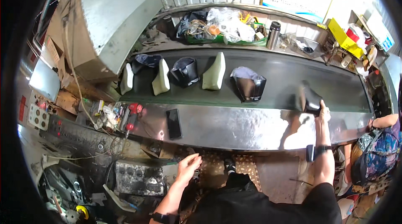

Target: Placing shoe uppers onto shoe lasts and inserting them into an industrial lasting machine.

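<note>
My right hand (323, 112) reaches out to the near edge of the dark conveyor belt (284, 77) and grips a black shoe upper (308, 97), which is blurred. My left hand (188, 167) hangs low below the steel front rim (234, 125) with its fingers loosely apart and nothing in it. Further left on the belt sit another black upper with grey lining (248, 84), a pale green shoe last (214, 72), a black upper (184, 71), a second last (161, 77), a dark upper (145, 61) and a third last (127, 79).
A black phone (173, 123) lies on the steel rim. Behind the belt a green tray (228, 40) holds bags and clutter beside a steel flask (273, 34). A grey machine hood (111, 12) stands at left. Another person (379, 144) sits at the right.
</note>
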`<state>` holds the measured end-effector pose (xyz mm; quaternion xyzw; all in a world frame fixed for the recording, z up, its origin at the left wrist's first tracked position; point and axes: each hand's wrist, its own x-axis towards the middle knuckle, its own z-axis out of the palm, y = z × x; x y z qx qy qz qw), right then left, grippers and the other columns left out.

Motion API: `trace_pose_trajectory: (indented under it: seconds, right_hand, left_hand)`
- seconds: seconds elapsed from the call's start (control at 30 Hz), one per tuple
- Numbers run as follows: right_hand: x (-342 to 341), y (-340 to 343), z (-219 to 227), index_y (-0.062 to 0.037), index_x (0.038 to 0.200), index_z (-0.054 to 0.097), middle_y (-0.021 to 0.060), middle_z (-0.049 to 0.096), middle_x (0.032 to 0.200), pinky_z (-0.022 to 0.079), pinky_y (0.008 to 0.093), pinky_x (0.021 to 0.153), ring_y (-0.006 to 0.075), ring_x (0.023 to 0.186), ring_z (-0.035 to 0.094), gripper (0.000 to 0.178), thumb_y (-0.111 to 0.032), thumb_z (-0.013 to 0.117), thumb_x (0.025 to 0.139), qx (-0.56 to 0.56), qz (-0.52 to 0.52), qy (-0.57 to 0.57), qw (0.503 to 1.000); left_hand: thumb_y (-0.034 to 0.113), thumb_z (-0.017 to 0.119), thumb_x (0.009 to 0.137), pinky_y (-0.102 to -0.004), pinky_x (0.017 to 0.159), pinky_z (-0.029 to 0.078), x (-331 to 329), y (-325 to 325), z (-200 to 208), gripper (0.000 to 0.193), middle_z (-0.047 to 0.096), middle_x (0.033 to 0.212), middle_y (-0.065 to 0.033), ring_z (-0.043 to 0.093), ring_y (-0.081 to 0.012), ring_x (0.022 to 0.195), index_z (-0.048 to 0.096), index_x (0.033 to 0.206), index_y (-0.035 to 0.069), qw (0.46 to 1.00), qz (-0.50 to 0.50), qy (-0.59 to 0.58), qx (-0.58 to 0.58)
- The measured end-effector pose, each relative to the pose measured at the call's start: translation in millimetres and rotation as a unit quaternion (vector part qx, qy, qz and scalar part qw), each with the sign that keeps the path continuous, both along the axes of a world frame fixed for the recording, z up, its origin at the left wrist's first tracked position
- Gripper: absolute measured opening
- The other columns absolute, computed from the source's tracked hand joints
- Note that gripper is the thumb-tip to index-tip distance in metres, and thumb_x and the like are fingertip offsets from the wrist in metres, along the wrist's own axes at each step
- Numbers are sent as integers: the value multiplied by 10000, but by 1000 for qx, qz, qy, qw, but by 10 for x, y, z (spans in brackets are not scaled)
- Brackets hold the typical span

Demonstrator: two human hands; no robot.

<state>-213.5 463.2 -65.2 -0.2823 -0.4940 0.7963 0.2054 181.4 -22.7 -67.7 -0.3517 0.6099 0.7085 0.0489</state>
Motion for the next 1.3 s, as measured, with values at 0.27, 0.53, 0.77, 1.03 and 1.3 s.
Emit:
trace_pose_trajectory:
  seconds: [0.27,0.53,0.77,1.03,1.3]
  right_hand:
    - [-435,-1310,-1234,-53,725,595,126,635,708,510,328,473,253,581,646,119,7,651,811,12,266,-77,961]
    - [-200,-2668,-1059,-399,1474,-243,188,554,1184,556,493,831,275,888,610,1172,-47,697,869,-139,237,-222,936]
    - [621,-1770,-293,-345,1530,193,102,497,1352,379,493,1043,270,1230,499,867,-71,690,874,-150,226,15,962]
    - [2609,-1518,-80,-290,1473,303,63,500,1404,322,739,1042,289,1333,444,610,-104,575,959,-241,113,-106,958]
    - [2763,-1642,229,0,1171,582,127,627,1256,350,587,1126,289,1244,541,227,-107,558,972,-328,88,21,940]
  left_hand:
    - [78,669,914,-339,892,550,252,-193,-164,403,662,1105,-142,660,-231,1009,552,1286,-25,978,179,-57,-96]
    - [-30,728,801,-296,881,521,-443,-775,-217,391,662,1022,-90,627,-168,988,624,1176,12,985,70,41,-150]
    - [184,760,792,-348,890,531,-2050,-999,-408,424,703,1074,-153,678,-226,993,658,1173,26,951,-131,69,-270]
    - [493,869,599,-465,1185,203,-3882,-722,-906,1217,136,1550,-288,176,-411,1444,169,1558,226,934,-160,-37,-317]
    - [325,846,588,-527,1101,300,-4007,-416,-854,1160,262,1451,-294,337,-435,1333,176,1534,367,870,-141,-118,-457]
